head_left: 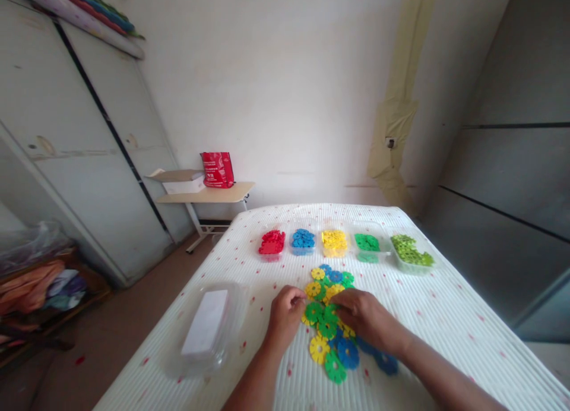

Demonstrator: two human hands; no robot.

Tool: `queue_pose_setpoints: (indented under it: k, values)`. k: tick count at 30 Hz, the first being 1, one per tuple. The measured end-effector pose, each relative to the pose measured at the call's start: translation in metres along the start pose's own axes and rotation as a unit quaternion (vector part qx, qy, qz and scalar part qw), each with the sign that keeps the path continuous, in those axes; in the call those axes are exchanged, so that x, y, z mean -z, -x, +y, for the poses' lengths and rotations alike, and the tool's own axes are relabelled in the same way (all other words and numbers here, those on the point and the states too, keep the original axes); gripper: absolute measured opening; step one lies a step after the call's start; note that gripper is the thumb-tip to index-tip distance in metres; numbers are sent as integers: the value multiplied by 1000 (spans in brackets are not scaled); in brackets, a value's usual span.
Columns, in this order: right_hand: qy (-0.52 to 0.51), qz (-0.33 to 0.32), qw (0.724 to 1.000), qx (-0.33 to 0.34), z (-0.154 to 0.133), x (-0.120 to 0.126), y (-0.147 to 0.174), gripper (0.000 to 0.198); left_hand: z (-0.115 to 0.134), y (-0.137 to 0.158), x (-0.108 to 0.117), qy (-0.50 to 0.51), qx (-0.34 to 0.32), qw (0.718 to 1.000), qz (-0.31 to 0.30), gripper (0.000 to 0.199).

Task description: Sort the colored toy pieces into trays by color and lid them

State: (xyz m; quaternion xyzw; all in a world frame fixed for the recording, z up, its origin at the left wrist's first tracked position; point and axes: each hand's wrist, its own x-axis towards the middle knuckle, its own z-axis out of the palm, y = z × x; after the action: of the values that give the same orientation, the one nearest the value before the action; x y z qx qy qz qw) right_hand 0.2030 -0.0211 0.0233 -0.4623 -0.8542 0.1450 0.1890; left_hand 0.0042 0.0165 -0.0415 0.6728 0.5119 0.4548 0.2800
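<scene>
A flat cluster of flower-shaped slotted plastic discs in green [335,367], yellow [319,348] and blue [348,353] lies between my hands on the cloth. My left hand [285,315] is at the cluster's left edge, thumb and fingers curled together; what they pinch, if anything, is hidden. From the right, my right hand [369,317] reaches over the cluster and covers part of it. Its fingertips are bent down close together beside a green disc [330,313] and the yellow ones above it; I cannot make out what is between them.
Across the table's far side stand clear tubs of red [272,242], blue [303,239], yellow [333,242], green [367,242] and light green pieces [410,250]. At left is a clear plastic container [231,316] with a white slab [206,322]. A side table [240,191] bears a red bag [217,170].
</scene>
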Motion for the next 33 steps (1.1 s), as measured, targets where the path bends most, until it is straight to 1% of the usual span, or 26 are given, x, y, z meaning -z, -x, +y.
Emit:
queue_pose_setpoints:
  k: [3,6,10,14,18,21,27,31,33]
  values:
    - [3,-76,997,-13,-10,0,-5,21,1,0,1,8,7,1000,4,19]
    - [71,-105,991,-52,-17,-7,-7,21,1,1,1,11,13,1000,4,18]
    - [142,-112,979,-91,-21,-16,-8,25,0,0,1,9,15,1000,2,15]
    - [149,-98,979,-101,-21,-20,-9,33,1,0,1,12,13,1000,3,15]
    - [166,-99,975,-107,-20,-22,-9,27,1,1,1,13,14,1000,4,15]
    - [158,-80,978,-110,-18,-24,-8,31,1,0,0,14,13,1000,4,15]
    - [112,-52,989,-87,-20,-25,-4,22,-1,0,1,11,11,1000,2,15]
    - [57,-73,992,-89,-22,-20,-4,20,-1,1,0,28,16,999,2,14]
    - [29,-75,993,-91,-22,-17,-7,22,-1,1,0,39,22,999,2,13]
